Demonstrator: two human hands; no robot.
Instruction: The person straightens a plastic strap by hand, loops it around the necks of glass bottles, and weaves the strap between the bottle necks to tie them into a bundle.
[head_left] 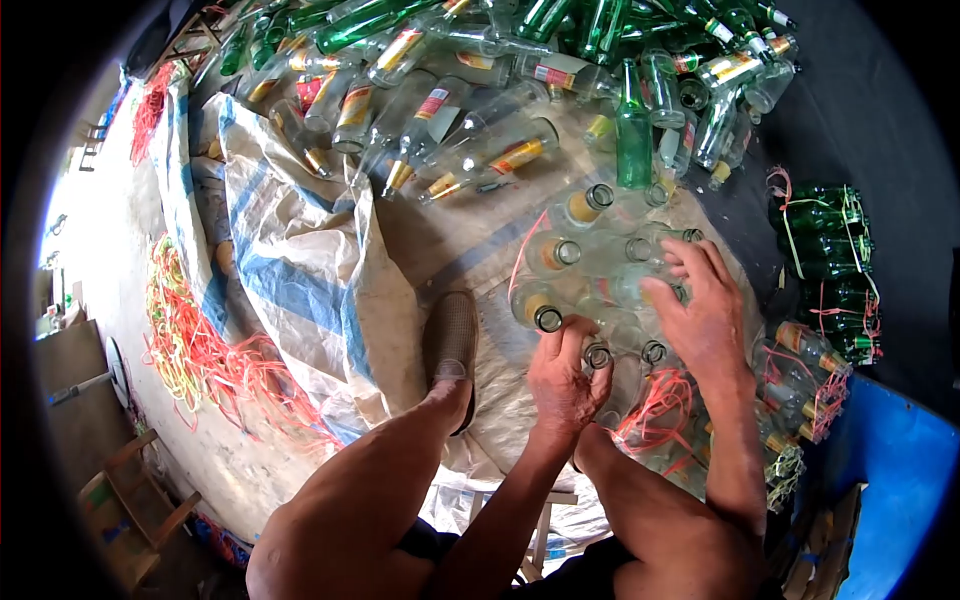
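Clear glass bottles [589,245] stand upright in a tight cluster before me, mouths up. A pink string [526,250] runs along the cluster's left side. My left hand [566,378] is closed, its fingers bent round the neck of a front glass bottle [597,356]. Over the cluster's right side, my right hand [703,300] is open, with its fingers curved and apart among the bottle necks. Part of a bottle mouth [682,293] shows beneath it. Whether the right fingers press on any glass is hard to see.
Loose clear bottles [520,155] and green bottles [632,130] lie heaped ahead. Tied green bottles [825,230] and tied clear bottles [810,350] lie at the right. A white-and-blue woven sack [300,250] and tangled pink string [215,350] are at the left, near my shoe [452,335].
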